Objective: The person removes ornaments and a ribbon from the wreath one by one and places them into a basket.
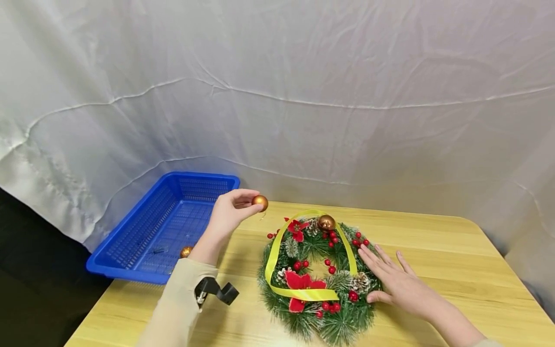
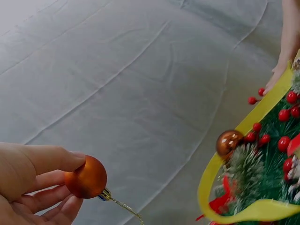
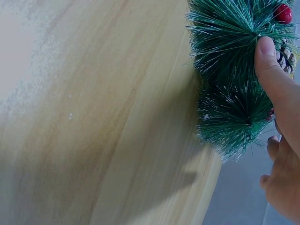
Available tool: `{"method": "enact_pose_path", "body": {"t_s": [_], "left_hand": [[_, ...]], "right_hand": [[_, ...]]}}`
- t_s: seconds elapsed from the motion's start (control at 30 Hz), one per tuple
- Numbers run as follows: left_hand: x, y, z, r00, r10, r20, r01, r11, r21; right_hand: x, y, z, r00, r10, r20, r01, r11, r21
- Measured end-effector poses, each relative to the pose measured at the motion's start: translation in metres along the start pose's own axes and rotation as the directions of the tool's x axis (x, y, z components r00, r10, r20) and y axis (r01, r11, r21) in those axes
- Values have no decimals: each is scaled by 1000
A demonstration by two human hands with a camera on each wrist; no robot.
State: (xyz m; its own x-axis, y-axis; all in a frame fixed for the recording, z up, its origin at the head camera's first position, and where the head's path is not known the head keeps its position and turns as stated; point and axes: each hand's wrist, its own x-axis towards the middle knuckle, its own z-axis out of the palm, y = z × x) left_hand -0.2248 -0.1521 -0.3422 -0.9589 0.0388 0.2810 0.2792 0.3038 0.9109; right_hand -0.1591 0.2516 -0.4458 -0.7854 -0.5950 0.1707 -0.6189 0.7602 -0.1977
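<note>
Between thumb and fingers, my left hand [image 1: 230,212] pinches a matte copper-orange Christmas ball [image 1: 260,203], held up between the basket and the wreath. A gold cord [image 2: 126,208] hangs from the ball's cap in the left wrist view. The green Christmas wreath [image 1: 318,323] lies on the table, trimmed with red berries, red flowers, pinecones and a loop of yellow ribbon [image 1: 272,260]. A shiny copper ball [image 1: 326,222] sits at its far side. My right hand [image 1: 394,279] rests with fingers spread on the wreath's right edge; its thumb [image 3: 272,63] touches the needles.
A blue plastic basket [image 1: 125,274] stands at the left of the wooden table [image 1: 455,260]. Another copper ball [image 1: 186,251] lies inside it, partly hidden by my left forearm. Grey cloth [image 1: 303,135] hangs behind the table.
</note>
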Motion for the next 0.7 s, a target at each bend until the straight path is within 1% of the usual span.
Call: {"method": "enact_pose_path", "body": {"t_s": [0.17, 0.27, 0.4, 0.5, 0.7], "left_hand": [[-5, -4, -18, 999, -1, -41, 1, 1000, 7], [-11, -8, -28, 998, 11, -59, -10, 1000, 9], [-20, -13, -42, 997, -1, -72, 2, 1000, 19], [-25, -16, -53, 996, -22, -83, 26, 998, 53], [-32, -19, -75, 993, -17, -119, 33, 990, 137]], "right_hand": [[0, 0, 0, 1000, 3, 2, -3, 1000, 8], [1, 0, 0, 1000, 2, 1, -2, 1000, 12], [1, -1, 0, 1000, -2, -7, 2, 1000, 13], [1, -2, 0, 1000, -6, -9, 7, 1000, 10], [1, -3, 0, 1000, -3, -8, 3, 1000, 11]]}}
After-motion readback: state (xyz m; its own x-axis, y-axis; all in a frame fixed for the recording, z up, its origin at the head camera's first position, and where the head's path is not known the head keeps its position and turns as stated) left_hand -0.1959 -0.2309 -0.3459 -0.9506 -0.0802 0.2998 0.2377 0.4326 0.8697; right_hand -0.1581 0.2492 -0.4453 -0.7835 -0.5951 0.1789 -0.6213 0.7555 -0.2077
